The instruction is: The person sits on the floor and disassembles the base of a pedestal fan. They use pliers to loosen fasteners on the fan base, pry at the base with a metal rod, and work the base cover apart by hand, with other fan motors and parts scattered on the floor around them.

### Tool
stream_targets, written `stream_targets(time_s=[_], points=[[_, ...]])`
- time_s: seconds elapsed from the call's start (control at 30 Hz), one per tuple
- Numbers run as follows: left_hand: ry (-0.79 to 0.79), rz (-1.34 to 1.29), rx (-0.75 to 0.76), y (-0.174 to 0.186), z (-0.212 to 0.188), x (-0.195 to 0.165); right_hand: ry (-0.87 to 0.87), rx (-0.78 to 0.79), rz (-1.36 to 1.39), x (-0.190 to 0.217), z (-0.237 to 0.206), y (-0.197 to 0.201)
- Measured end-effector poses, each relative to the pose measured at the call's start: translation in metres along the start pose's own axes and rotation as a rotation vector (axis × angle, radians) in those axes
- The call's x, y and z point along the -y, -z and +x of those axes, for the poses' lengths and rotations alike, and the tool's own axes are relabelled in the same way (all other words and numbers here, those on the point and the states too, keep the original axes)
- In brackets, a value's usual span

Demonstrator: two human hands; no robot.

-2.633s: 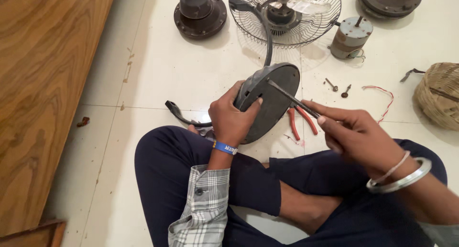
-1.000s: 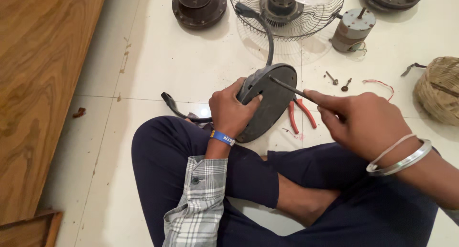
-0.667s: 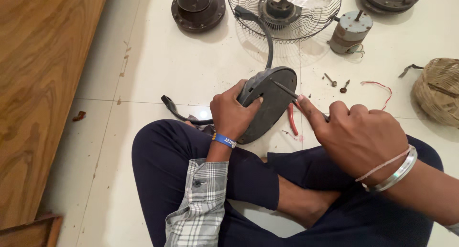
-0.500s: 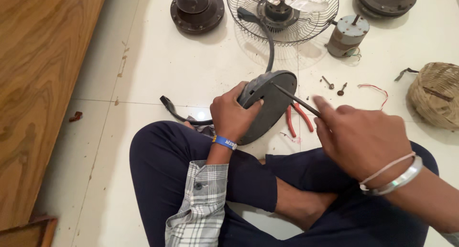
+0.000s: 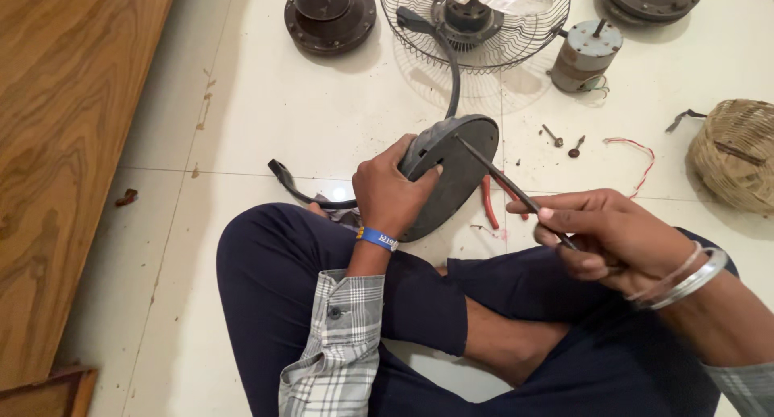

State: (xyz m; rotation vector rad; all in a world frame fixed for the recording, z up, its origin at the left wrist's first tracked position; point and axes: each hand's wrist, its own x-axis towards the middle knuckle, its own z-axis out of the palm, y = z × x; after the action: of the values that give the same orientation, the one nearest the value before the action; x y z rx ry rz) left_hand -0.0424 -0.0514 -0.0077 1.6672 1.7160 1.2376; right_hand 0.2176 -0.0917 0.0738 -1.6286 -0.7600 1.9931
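I sit cross-legged on a pale tiled floor. My left hand (image 5: 391, 189) grips the edge of a round dark grey fan base (image 5: 455, 171), tilted up on its side above my knee. My right hand (image 5: 613, 238) is closed around a thin dark screwdriver (image 5: 506, 183) whose tip touches the upper rim of the base. A black cable runs from the base toward the wire fan guard (image 5: 476, 22). Red-handled pliers (image 5: 488, 203) lie on the floor behind the base, partly hidden.
Two loose screws (image 5: 563, 141) and a red-and-white wire (image 5: 637, 155) lie right of the base. A small motor (image 5: 584, 56), two round dark motor housings (image 5: 329, 15) and a woven basket (image 5: 738, 152) stand around. A wooden panel (image 5: 72, 143) runs along the left.
My right hand has shifted and turned with the screwdriver, its tip staying at the base's rim. The left hand keeps its hold on the base. The view has swayed slightly.
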Motion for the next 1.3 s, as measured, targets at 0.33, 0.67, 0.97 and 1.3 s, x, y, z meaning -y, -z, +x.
stream_targets(time_s=[0.33, 0.67, 0.97, 1.3], points=[[0.011, 0.057, 0.024, 0.002, 0.003, -0.002, 0.306, -0.284, -0.855, 0.018, -0.007, -0.027], [0.027, 0.023, 0.024, -0.001, 0.003, -0.003, 0.567, -0.464, -1.25, 0.007, -0.012, -0.03], [0.029, 0.042, 0.012, -0.004, 0.0, -0.001, 0.478, -0.411, -0.887, -0.02, 0.008, 0.001], [0.047, 0.057, 0.055, -0.004, 0.001, 0.0, 0.185, -0.356, -0.131, -0.048, 0.019, 0.008]])
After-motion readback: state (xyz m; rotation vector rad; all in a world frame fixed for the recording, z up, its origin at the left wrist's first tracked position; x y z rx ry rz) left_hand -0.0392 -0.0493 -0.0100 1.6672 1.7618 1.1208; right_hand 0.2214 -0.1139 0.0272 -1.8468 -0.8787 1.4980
